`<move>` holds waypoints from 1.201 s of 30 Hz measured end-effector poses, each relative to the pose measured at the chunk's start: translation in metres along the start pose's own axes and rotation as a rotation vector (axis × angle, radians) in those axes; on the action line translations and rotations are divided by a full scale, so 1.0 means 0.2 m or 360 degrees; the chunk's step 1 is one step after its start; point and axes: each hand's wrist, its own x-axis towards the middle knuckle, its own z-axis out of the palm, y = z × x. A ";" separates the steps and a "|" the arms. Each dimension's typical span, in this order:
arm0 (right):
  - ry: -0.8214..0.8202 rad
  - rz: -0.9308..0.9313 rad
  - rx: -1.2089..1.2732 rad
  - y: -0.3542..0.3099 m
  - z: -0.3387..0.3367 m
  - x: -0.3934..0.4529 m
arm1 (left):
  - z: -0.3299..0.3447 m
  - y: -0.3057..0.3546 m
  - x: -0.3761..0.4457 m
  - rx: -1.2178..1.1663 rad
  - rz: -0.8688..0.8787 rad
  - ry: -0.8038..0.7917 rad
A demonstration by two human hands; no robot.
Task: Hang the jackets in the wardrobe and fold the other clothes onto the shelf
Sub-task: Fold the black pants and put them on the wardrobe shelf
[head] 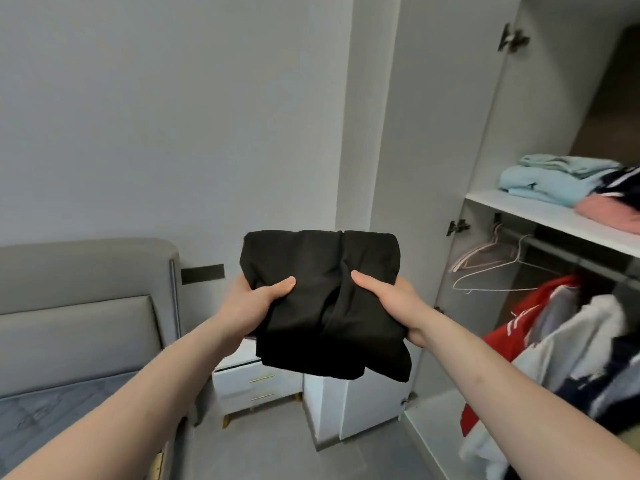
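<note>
1. The left hand [251, 303] and the right hand [391, 303] each grip a side of the folded black garment [322, 306], thumbs on top.
2. It is in the air before the wardrobe shelf [540, 211], its long axis pointing away from the person.

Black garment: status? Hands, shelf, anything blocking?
Left hand and right hand both grip the folded black garment, held in the air. Shelf to the right holds folded clothes. Wardrobe open, nothing blocking.

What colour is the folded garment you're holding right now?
Plain black, no visible pattern: the folded garment, seen in the head view.
</note>
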 end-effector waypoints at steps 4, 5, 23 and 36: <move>0.0214 -0.0017 0.0061 -0.05 -0.16 0.10 | 0.18 0.08 0.26 0.0020 0.0066 -0.0202; 0.0278 -0.0033 0.0079 -0.06 -0.20 0.12 | 0.22 0.09 0.32 0.0025 0.0085 -0.0258; 0.1277 -0.0355 0.0435 -0.33 -0.67 0.09 | 0.90 0.52 0.90 -0.0004 -0.0052 -0.1328; 0.1476 -0.0469 0.0318 -0.54 -1.37 0.29 | 1.71 0.78 1.20 -0.0077 -0.0048 -0.1457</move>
